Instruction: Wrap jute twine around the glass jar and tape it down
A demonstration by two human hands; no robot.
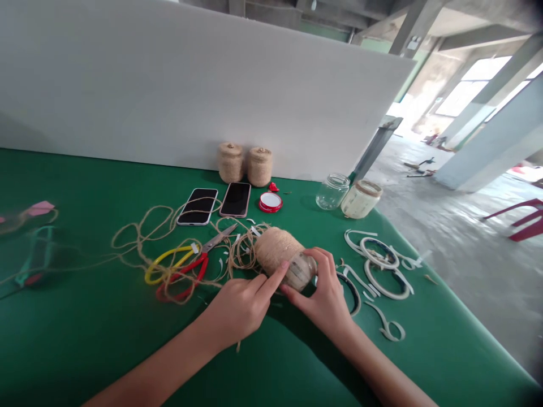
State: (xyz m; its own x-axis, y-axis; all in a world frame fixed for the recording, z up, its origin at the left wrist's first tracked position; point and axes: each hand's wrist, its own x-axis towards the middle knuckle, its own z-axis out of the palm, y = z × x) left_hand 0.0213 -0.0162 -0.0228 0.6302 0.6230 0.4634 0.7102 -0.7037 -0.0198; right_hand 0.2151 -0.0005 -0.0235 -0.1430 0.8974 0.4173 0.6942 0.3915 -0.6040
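Observation:
A glass jar (302, 272) lies tilted on the table, its body wrapped in jute twine (275, 249) and its mouth end bare. My right hand (324, 288) grips it round the bare end, thumb below and fingers over the top. My left hand (241, 308) is closed apart from the index finger, which presses on the jar at the edge of the wrapping. A strand of twine runs behind this hand and a short piece shows beneath it; the grip itself is hidden. Loose twine (241, 249) lies tangled left of the jar, over scissors (203, 257) with red and yellow handles.
Two phones (235, 199), a red-rimmed lid (270, 202) and two twine-wrapped jars (260, 167) stand or lie toward the white board (190, 85). At right are a clear jar (333, 192), a tape-covered jar (361, 199), tape rolls (379, 252) and the table edge.

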